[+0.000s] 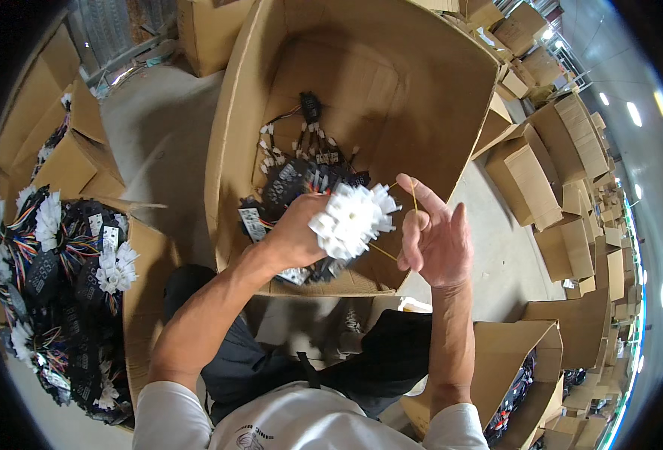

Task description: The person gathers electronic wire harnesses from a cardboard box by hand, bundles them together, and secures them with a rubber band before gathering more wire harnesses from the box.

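Observation:
My left hand point(299, 223) is closed round a bundle of wire harnesses, whose white plug connectors point(354, 219) stick out in a thick cluster toward my right hand. A thin yellow rubber band point(384, 253) stretches from the bundle to the fingers of my right hand point(449, 244), which hook it and draw it out to the right. My right index finger reaches forward while the other fingers are partly curled. Beneath the bundle, black units with coloured wires point(285, 184) lie in a large cardboard box point(421, 97). The wires inside my left grip are hidden.
At my left, an open carton point(150, 300) holds several bundled harnesses point(65, 277) with white connector clusters. Another carton point(489, 349) at lower right contains dark harnesses. Many brown boxes point(522, 176) stand along the right. My legs are against the near side of the large box.

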`<state>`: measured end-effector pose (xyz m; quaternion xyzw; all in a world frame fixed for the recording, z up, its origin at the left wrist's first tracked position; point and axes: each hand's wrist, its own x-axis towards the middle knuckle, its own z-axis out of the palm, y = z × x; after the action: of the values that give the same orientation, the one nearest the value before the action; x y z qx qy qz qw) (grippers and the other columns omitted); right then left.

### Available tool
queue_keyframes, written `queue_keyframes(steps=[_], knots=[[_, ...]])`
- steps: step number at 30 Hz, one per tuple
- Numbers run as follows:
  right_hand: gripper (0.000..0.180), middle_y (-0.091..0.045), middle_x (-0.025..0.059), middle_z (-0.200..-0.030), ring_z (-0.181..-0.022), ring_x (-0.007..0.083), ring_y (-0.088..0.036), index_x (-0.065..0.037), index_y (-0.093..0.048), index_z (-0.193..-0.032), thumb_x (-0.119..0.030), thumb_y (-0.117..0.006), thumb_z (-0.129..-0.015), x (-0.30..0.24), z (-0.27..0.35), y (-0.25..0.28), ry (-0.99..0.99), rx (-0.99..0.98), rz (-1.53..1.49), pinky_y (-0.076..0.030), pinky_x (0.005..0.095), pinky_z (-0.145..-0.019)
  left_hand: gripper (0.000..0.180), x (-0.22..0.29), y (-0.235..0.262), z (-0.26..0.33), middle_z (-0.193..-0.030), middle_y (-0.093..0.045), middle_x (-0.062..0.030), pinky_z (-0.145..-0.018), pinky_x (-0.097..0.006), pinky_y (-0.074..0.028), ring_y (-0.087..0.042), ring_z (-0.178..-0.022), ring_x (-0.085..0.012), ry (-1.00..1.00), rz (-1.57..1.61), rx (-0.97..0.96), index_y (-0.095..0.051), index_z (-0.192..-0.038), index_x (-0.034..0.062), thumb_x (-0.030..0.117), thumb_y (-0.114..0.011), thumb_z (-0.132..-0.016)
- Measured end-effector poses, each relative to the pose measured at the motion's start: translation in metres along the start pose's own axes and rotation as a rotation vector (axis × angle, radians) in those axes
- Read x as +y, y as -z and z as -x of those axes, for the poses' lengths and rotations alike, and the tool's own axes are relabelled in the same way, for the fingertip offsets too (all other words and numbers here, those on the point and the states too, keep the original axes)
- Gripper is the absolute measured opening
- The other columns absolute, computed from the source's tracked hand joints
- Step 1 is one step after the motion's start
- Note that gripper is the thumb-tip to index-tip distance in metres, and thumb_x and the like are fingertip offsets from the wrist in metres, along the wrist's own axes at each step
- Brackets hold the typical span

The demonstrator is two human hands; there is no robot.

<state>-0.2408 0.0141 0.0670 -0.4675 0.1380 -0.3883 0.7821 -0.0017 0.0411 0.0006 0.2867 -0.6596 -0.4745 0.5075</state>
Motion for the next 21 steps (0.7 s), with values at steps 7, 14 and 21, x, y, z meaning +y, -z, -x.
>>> queue_keyframes(steps=[7, 14, 21], knots=[[0.11, -0.07, 0.0161, -0.083, -0.076, 0.0255, -0.072, 0.002, -0.022, -0.155, -0.049, -0.082, -0.079, 0.018, 0.012, -0.062, -0.315, -0.232, 0.716, -0.059, 0.0343, -0.068, 0.023, -0.014, -0.013, -0.004, -0.084, -0.065, -0.0099, -0.088, -0.041, -0.042, -0.066, -0.089, -0.0277, 0.01, -1.131, -0.015, -0.063, -0.097, 0.0083, 0.021, -0.066, -0.078], [0.036, -0.066, 0.0114, -0.08, -0.072, 0.0234, -0.063, 0.004, -0.068, -0.11, -0.021, -0.079, -0.086, 0.012, 0.001, -0.034, 0.014, 0.02, 1.38, -0.051, 0.0334, -0.065, 0.019, 0.001, 0.028, -0.011, -0.089, -0.072, -0.0063, -0.062, -0.032, -0.056, -0.067, -0.072, -0.0157, 0.426, 0.314, 0.383, -0.069, -0.104, 0.0015, 0.001, -0.073, -0.085], [0.015, -0.063, 0.0126, -0.079, -0.07, 0.0262, -0.06, 0.001, -0.068, -0.084, -0.012, -0.074, -0.089, 0.014, -0.013, 0.001, 0.186, 0.218, 1.479, -0.049, 0.0349, -0.062, 0.028, 0.006, 0.019, -0.01, -0.093, -0.068, -0.0067, -0.058, -0.029, -0.054, -0.064, -0.069, -0.0149, 0.393, 0.548, 0.291, -0.065, -0.108, -0.0003, 0.001, -0.077, -0.083]])
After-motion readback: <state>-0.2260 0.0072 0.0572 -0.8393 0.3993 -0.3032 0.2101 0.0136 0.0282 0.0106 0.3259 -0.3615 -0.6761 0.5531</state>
